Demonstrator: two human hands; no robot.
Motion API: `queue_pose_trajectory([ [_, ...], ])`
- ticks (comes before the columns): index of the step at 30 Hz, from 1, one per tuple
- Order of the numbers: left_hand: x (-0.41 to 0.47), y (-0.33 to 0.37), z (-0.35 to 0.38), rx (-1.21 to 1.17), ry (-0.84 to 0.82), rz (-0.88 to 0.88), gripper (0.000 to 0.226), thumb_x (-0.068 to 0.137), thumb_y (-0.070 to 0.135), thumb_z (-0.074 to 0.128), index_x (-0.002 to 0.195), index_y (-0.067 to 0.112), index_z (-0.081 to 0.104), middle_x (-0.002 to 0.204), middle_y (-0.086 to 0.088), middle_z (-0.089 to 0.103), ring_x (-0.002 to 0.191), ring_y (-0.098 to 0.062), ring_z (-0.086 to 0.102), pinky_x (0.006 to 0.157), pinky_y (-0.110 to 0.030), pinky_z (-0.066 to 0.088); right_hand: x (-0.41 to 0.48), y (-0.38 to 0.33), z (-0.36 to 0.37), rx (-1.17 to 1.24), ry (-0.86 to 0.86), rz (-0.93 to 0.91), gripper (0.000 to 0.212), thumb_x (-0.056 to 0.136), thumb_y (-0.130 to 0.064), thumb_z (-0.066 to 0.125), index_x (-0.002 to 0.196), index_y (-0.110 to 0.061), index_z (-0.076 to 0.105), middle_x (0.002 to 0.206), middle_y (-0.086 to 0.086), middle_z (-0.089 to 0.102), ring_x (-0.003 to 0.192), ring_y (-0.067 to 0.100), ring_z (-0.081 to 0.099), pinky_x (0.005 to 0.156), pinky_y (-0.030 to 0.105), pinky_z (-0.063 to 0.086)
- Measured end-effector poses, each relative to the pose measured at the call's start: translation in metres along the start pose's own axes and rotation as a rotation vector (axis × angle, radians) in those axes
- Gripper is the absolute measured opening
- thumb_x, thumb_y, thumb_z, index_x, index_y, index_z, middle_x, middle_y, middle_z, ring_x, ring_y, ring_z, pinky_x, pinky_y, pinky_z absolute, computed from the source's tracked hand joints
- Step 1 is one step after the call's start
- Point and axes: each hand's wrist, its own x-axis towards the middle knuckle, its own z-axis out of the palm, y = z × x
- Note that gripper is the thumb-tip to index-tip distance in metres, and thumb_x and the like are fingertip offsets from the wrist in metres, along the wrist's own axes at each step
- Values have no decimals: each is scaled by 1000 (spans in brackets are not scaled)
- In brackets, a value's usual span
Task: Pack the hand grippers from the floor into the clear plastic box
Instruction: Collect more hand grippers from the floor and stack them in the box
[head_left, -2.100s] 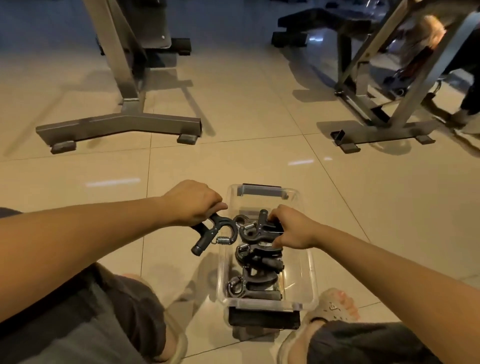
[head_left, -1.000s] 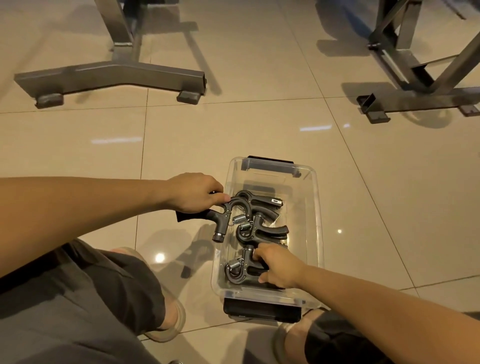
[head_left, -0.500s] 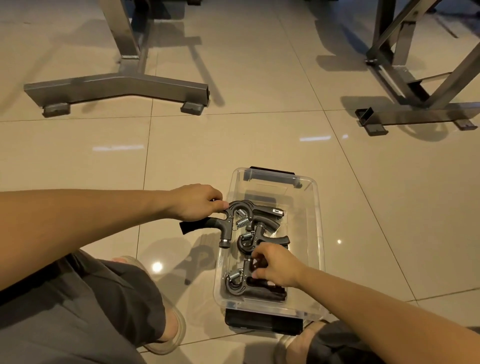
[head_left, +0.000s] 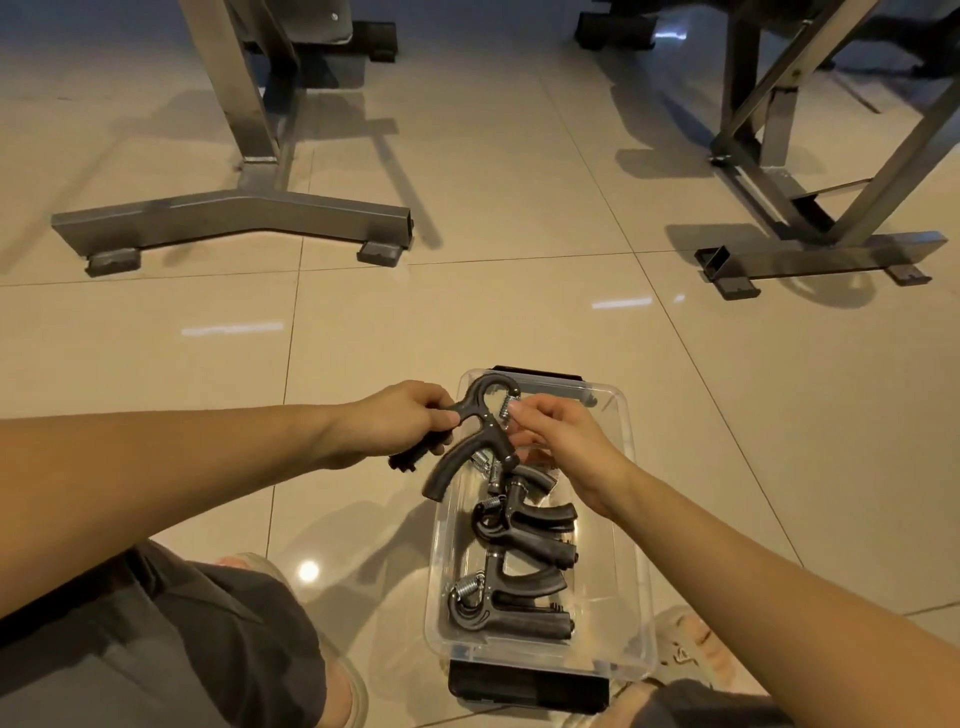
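Note:
A clear plastic box (head_left: 638, 587) with black end latches stands on the tile floor between my feet. Several dark grey hand grippers (head_left: 524, 545) with steel springs lie stacked inside it. My left hand (head_left: 400, 423) is closed around one handle of another hand gripper (head_left: 480, 434), held over the box's far left rim. My right hand (head_left: 561, 431) is at that gripper's spring end, fingertips pinching by the spring.
A grey steel bench base (head_left: 234, 218) stands on the floor at the far left, another steel frame (head_left: 810, 249) at the far right. My knees and sandalled feet (head_left: 685, 649) flank the box. Glossy beige tiles stretch between the box and the frames.
My right hand has lifted out of the box's near part and moved to the spring end of the gripper in my left hand. That gripper now sits higher, loop end pointing away.

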Motion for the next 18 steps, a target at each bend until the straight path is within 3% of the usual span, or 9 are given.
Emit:
queue_pose_trajectory([
  [3,-1,4,6,-4,-58,26,24,100,20,61,106,-3,66,100,-22,73,86,-24,68,88,-45,58,4,-2,-4,-18,51,0,14,100,-23,61,94,-10,64,68,0,60,60,9,54,62,24,48],
  [4,-1,6,8,-2,-77,34,27,99,20,63,107,-6,65,99,-22,73,87,-24,67,92,-45,57,5,-3,-5,-47,58,-4,15,100,-24,62,90,-13,64,66,-2,57,60,9,52,64,25,45],
  [8,-3,12,8,91,-76,109,29,100,28,62,106,0,68,85,-8,69,76,-15,66,81,-35,57,7,-8,-10,-134,45,-60,19,100,-27,61,85,-16,67,72,1,57,71,17,52,72,30,43],
  [10,-6,15,2,337,60,258,27,100,30,61,120,13,61,99,-3,72,83,-13,69,85,-36,56,6,-11,-11,-136,33,-73,19,102,-23,58,88,-14,67,74,1,63,70,14,60,70,25,49],
  [13,-10,16,-4,691,205,564,54,93,32,70,142,29,46,127,7,61,106,-8,61,93,-32,51,3,-14,-9,-85,-7,-57,20,102,-23,58,93,-8,68,75,4,67,65,12,63,65,24,49],
  [15,-11,17,-5,772,193,704,55,91,31,73,141,29,52,131,8,56,114,-10,57,93,-31,50,1,-14,-6,-19,-55,-20,22,101,-23,57,101,-5,69,76,5,68,65,11,64,60,21,49],
  [18,-12,21,-7,778,237,789,37,91,29,72,127,26,65,128,7,57,109,-15,60,87,-37,53,-1,-16,-2,16,-118,18,24,100,-25,59,105,-5,72,81,6,69,69,11,65,60,19,50],
])
